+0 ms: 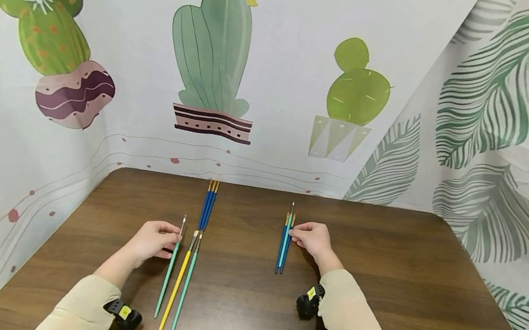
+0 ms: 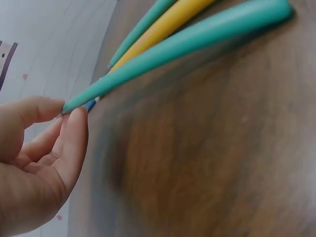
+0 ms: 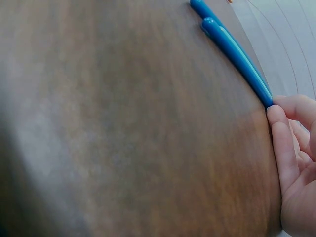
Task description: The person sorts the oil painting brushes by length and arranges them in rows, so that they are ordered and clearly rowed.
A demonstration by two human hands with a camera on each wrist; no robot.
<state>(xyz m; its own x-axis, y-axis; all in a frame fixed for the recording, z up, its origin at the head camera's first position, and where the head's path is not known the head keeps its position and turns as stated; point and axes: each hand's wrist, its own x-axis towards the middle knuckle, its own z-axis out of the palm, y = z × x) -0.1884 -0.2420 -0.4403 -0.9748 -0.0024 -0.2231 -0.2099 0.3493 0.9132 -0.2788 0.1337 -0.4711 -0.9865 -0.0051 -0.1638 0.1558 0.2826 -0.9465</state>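
Observation:
My left hand (image 1: 152,242) pinches a teal paintbrush (image 1: 169,272) just below its metal collar, between thumb and fingers. To its right a yellow paintbrush (image 1: 175,291) and another teal paintbrush (image 1: 184,292) lie side by side, bristles pointing away. Further right, my right hand (image 1: 313,239) pinches a blue paintbrush (image 1: 286,255) near its upper part. Beside that one lie a second blue paintbrush (image 1: 280,249) and a thin teal paintbrush (image 1: 289,224), whose tip reaches beyond the blue ones. The right wrist view shows the rounded ends of two blue handles (image 3: 232,44).
Several blue paintbrushes (image 1: 209,206) with golden collars lie together near the back of the brown wooden table (image 1: 237,295). Behind the table hangs a white cloth (image 1: 286,78) printed with cacti and leaves. A small black camera sits at each wrist.

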